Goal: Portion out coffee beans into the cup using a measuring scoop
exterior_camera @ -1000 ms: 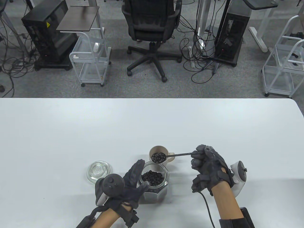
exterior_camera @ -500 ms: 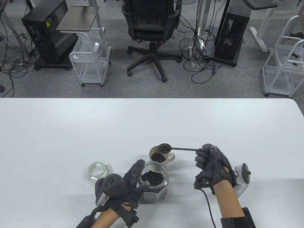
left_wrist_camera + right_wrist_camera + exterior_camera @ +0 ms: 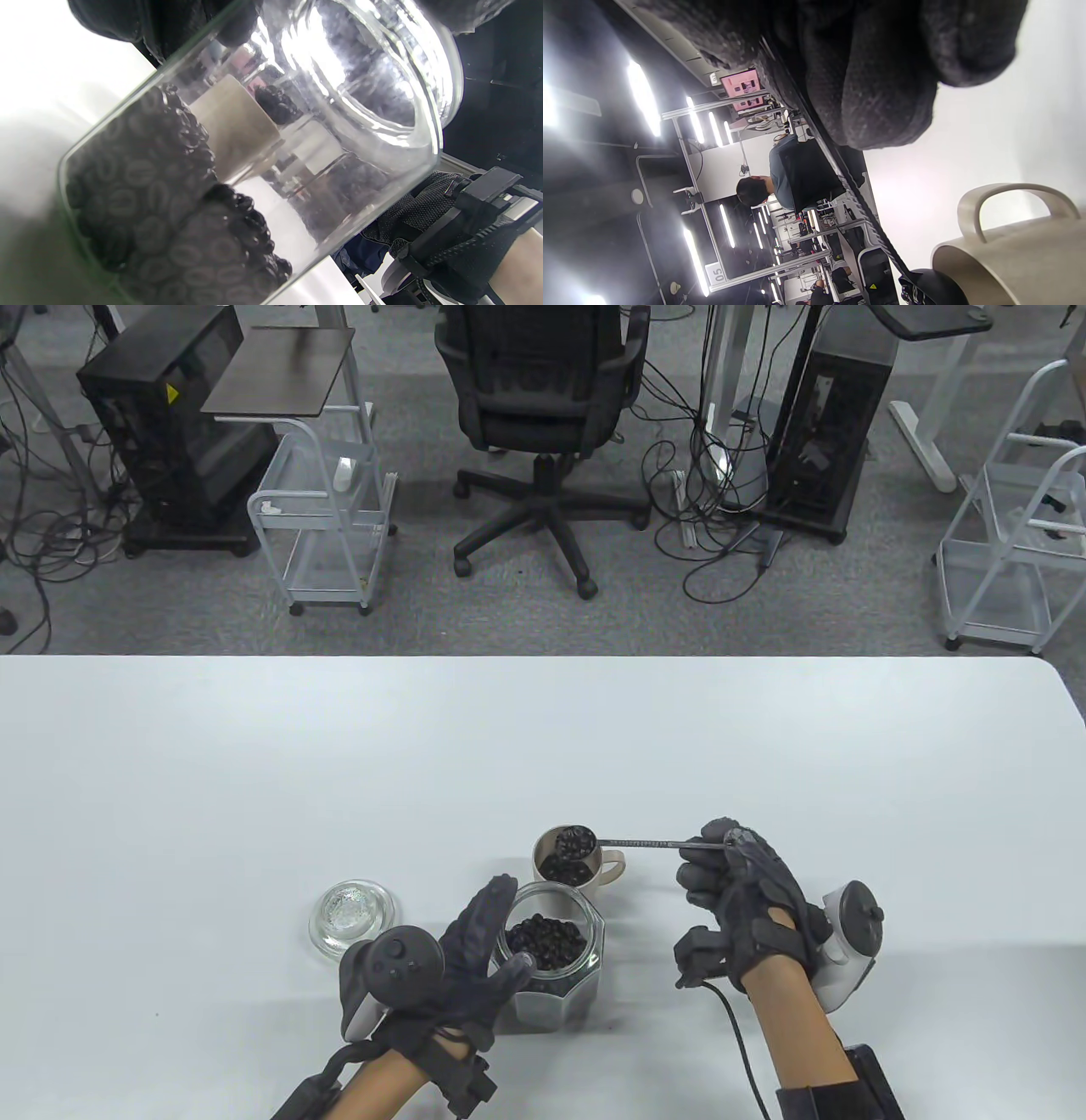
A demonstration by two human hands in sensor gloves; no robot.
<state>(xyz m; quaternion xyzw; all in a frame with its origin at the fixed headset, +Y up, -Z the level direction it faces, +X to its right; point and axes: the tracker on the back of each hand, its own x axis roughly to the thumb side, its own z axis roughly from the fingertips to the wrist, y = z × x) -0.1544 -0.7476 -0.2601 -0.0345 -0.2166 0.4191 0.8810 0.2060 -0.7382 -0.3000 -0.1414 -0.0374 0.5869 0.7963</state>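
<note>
Nearest, the left hand (image 3: 458,967) wraps its fingers around the glass jar (image 3: 556,963), which stands on the table (image 3: 254,780) partly filled with coffee beans (image 3: 169,212). Just left of that hand lies a glass lid (image 3: 352,914). Across the jar, the right hand (image 3: 747,899) pinches the handle end of the measuring scoop (image 3: 636,842). At the handle's far end, the scoop bowl tilts over the beige cup (image 3: 567,861), touching beans inside it, directly behind the jar.
</note>
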